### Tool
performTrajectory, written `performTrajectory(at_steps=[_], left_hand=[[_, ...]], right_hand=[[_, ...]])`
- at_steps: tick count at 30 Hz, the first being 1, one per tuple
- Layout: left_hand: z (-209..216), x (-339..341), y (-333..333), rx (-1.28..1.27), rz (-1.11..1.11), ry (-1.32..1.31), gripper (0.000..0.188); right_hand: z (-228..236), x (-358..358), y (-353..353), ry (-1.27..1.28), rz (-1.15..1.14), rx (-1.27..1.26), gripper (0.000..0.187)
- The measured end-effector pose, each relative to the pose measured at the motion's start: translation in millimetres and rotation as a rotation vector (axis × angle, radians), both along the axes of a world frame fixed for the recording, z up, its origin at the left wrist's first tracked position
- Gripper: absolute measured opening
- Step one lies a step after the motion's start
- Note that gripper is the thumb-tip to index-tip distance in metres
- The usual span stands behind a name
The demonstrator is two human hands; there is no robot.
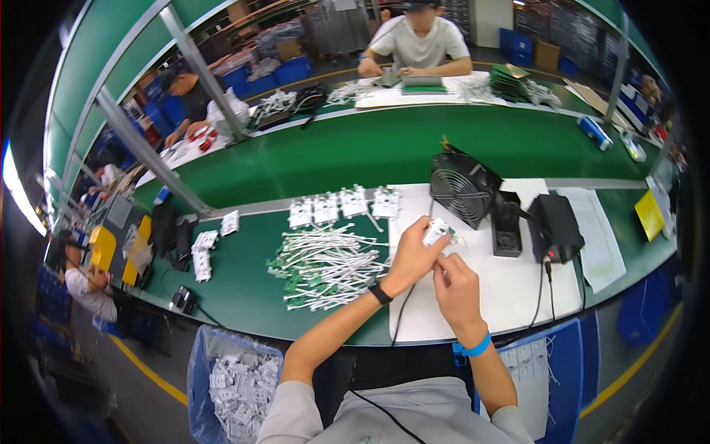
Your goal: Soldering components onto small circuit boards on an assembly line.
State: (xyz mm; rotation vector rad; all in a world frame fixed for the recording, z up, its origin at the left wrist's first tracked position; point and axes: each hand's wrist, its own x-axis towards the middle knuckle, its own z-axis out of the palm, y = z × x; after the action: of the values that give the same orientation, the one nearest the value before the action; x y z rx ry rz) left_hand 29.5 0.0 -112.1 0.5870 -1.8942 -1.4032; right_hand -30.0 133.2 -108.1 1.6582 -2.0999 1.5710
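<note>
My left hand is closed around a small white plastic housing, held above a white sheet on the bench. Just beside it, my right hand has its thumb and fingers pinched together close to the housing; whatever lies between them is too small to make out. A bit of green shows at the housing's right side. Left of my hands lies a heap of green circuit boards with white cables. Behind that heap stand several white housings in a row.
A black fan, a narrow black box and a black unit with cords stand right of my hands. More white housings lie left. A blue bin of white parts sits below the bench. Co-workers sit across the green belt.
</note>
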Motion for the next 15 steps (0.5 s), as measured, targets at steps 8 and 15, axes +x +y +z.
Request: performTrajectory(at_steps=[8, 15], left_hand=[[-31.0, -10.1, 2.4, -0.125, -0.137, -0.183, 0.03], [-39.6, -18.1, 12.9, -0.179, -0.222, -0.323, 0.033]], right_hand=[[-38.2, -92.0, 48.1, -0.665, -0.28, -0.189, 0.025], [-15.9, -149.6, 4.1, -0.259, -0.293, -0.083, 0.039]])
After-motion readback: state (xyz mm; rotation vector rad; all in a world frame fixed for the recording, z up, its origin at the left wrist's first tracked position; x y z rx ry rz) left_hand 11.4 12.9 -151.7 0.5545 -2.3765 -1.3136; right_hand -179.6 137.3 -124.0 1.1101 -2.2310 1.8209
